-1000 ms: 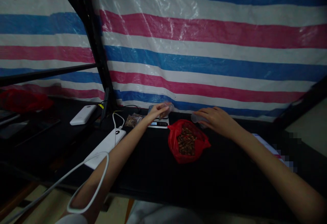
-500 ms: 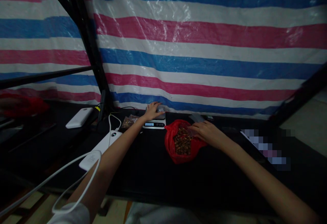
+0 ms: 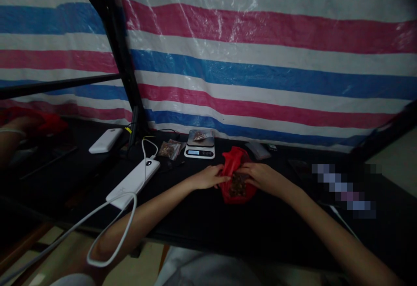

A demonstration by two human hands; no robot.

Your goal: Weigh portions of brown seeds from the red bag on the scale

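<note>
**Both hands on the red bag, spill risk at the mouth**

While both hands were at the red plastic bag [image 3: 237, 177], it sat on the black table [image 3: 202, 221] just in front of the scale [image 3: 200, 144], mouth open and brown pieces showing inside. Left hand [image 3: 208, 176] pinched the bag's left edge, fingers closed on the plastic. Right hand [image 3: 262, 177] gripped the right edge; exact finger closure was hard to tell in the dim light.

Risks, as I judged them:
- Thin plastic, loose contents. Uneven pull from either side could tip the mouth and spill pieces onto the table.
- A small filled packet [image 3: 201, 136] lay on the scale's platform; a forearm bump could shift it.
- White cable [image 3: 110, 216] looped near the left forearm, running to the power bank [image 3: 133, 182]. A snag could drag it.

Writing: scale display was lit but unreadable. No brand or label legible anywhere. Another small packet [image 3: 169, 149] lay left of the scale, unmarked.
</note>
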